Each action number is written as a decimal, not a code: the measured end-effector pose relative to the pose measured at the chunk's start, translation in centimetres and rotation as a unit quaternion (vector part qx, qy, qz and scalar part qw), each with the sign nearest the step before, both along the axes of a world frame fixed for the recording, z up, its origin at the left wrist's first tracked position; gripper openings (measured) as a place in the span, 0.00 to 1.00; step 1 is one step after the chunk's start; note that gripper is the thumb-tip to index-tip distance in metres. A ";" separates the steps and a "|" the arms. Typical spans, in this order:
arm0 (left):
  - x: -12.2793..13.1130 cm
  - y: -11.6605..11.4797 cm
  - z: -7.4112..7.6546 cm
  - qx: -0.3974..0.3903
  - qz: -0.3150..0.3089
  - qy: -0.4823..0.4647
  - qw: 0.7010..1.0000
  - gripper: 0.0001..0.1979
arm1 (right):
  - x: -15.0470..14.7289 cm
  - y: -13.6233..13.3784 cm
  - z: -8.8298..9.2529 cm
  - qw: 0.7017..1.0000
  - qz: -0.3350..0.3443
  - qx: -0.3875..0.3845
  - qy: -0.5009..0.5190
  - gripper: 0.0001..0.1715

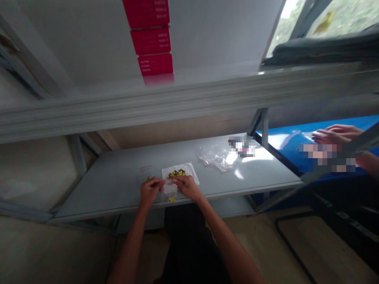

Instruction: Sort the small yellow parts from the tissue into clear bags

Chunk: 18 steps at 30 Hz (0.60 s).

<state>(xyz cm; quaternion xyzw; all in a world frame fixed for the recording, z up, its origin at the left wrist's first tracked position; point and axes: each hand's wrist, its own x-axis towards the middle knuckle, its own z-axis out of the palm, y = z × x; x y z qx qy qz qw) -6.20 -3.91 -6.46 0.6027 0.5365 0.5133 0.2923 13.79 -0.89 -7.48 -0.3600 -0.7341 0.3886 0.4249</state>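
Between my two hands hangs a small clear plastic bag (171,193) with several yellow pieces (172,199) at its bottom. My left hand (152,188) pinches the bag's upper left side. At the upper right side, my right hand (187,186) has its fingers closed at the bag's mouth. Just behind the hands lies a white sheet (193,173) bearing a pile of small yellow and dark pieces (177,172). Another clear bag (144,172) lies left of the sheet, partly covered by my left hand.
Several clear plastic bags (217,157) lie on the grey table (118,169) to the right. A shelf edge (189,104) crosses above, with red boxes (155,65) stacked on it. At a blue table (284,134) on the right, another person's hands (336,133) are visible.
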 end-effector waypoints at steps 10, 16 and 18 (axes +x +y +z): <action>-9.5 3.1 0.3 -0.030 0.143 0.163 0.976 0.18 | -0.1 0.2 -0.3 0.998 -0.028 0.022 0.048 0.19; -10.1 4.3 -0.8 0.041 0.255 0.285 0.923 0.19 | 0.0 0.0 0.1 0.999 -0.040 0.019 0.030 0.18; -9.5 4.0 -1.2 0.048 0.272 0.307 0.911 0.16 | 0.0 0.0 0.2 0.999 -0.041 0.021 0.028 0.18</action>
